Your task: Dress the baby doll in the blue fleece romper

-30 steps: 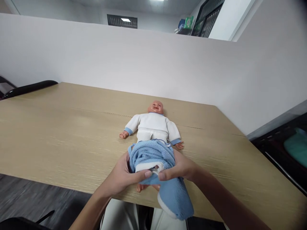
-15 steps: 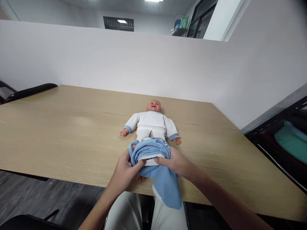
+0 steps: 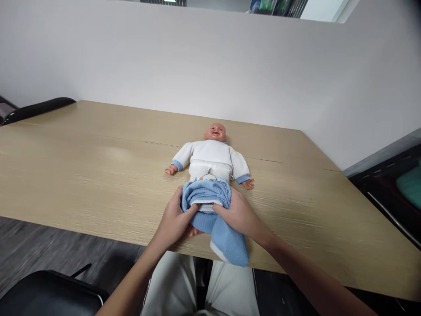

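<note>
A baby doll (image 3: 210,156) in a white top with blue cuffs lies on its back on the wooden table (image 3: 82,166), head toward the wall. Bunched blue fleece trousers (image 3: 206,195) cover its legs, one trouser leg hanging over the table's near edge. My left hand (image 3: 176,219) grips the bunched cloth on the left side, and my right hand (image 3: 238,215) grips it on the right. A bare doll foot shows just under my left hand.
A white partition wall (image 3: 197,66) stands behind the table. A black chair back (image 3: 36,109) is at the far left, another black chair (image 3: 49,294) at the bottom left. A dark shelf (image 3: 394,184) with something teal is at the right.
Both hands have pushed the bunched blue trousers further up the doll's legs toward its waist. The hanging trouser leg is shorter. The camera has tilted down.
</note>
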A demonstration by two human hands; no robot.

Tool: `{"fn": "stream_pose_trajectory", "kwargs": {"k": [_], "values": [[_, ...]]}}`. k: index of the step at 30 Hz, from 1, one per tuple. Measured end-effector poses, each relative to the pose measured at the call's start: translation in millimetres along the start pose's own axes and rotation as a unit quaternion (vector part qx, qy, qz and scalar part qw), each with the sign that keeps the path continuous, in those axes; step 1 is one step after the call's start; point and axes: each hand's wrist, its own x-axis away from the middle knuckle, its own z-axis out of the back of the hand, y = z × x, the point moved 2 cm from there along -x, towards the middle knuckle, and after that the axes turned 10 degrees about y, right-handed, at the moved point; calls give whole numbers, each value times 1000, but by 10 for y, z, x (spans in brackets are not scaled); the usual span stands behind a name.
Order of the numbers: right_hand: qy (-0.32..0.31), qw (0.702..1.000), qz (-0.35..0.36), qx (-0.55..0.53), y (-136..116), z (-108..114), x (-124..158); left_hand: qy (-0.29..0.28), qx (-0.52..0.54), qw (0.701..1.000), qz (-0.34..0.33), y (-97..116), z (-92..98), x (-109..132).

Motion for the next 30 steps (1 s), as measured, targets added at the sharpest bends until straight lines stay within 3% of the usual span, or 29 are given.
{"fn": "stream_pose_trajectory", "kwargs": {"k": [4,13,18,23,30], "values": [[10,1000,-2,0,66,-28,-102,0,1,1000,-7,32,-29,-136],[2,999,-31,28,150,64,-365,19,-120,992,-37,77,-10,-405],[-17,998,-57,-6,-19,229,-365,15,-76,996,-37,297,45,-270],[-30,999,-34,3,-329,333,-250,16,-46,999,-22,480,151,-47],[-69,991,-15,111,-419,219,-146,5,-85,996,30,304,268,132]]}}
